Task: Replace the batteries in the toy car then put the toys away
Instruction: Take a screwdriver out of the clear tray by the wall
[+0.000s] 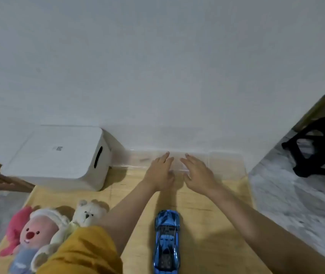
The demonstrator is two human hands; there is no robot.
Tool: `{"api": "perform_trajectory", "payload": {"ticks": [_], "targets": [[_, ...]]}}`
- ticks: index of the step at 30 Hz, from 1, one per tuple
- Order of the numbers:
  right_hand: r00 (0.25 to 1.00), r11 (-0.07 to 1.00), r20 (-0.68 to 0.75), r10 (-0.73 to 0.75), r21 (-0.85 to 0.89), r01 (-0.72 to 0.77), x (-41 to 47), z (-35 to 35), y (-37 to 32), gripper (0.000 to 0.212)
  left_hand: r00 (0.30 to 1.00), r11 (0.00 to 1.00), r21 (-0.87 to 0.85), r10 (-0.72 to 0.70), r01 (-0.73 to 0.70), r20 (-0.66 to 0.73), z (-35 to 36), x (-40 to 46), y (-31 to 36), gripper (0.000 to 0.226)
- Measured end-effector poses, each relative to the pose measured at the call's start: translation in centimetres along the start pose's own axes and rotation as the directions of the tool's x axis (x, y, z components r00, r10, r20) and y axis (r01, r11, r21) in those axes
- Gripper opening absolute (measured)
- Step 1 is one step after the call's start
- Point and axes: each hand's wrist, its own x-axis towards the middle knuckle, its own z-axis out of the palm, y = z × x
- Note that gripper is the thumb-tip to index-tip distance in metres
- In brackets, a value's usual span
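Nearest to the camera, behind both hands, a yellow sleeve (82,252) is covering the left upper arm. To the left of it, a pink plush doll (32,237) and a small white teddy bear (87,213) are lying together on the wooden mat (207,244), touching each other.

The blue toy car (166,241) is lying on the mat between the two forearms, well behind the hands, touching neither. It is shiny, metallic blue with dark windows, and its long body is pointing toward the wall. Nothing is standing between the car and the hands.

Further ahead, the left hand (160,171) and the right hand (198,173) are reaching forward side by side, close but apart. Both are open, fingers stretched and slightly spread, palms down. They are over the near edge of a clear plastic box (227,165) by the wall; I cannot tell if the fingers are really touching it, because the picture is blurred. Neither grip is holding anything.

Left of the left hand, a white storage bin (59,157) with a dark handle slot is standing on the floor. Far to the right of the right hand, a black stool (319,147) is standing on the grey floor (288,196). Beyond everything is the white wall (157,66).
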Motion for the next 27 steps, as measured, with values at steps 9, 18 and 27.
{"api": "perform_trajectory", "payload": {"ticks": [9,18,27], "targets": [[1.000,1.000,0.017,0.023,-0.018,-0.023,1.0,0.7,2.7,0.046,0.985,0.991,-0.124,-0.066,0.047,-0.157,2.8,1.2,-1.6,0.051],[1.000,0.999,0.021,0.012,-0.045,-0.011,1.2,0.4,3.0,0.044,0.959,0.986,-0.045,-0.165,0.159,-0.230,3.6,2.3,-0.5,0.040],[1.000,0.992,0.027,-0.015,-0.124,0.018,1.4,0.8,2.1,0.049,0.967,0.991,0.040,-0.117,0.129,-0.228,3.6,2.7,-0.5,0.039]]}}
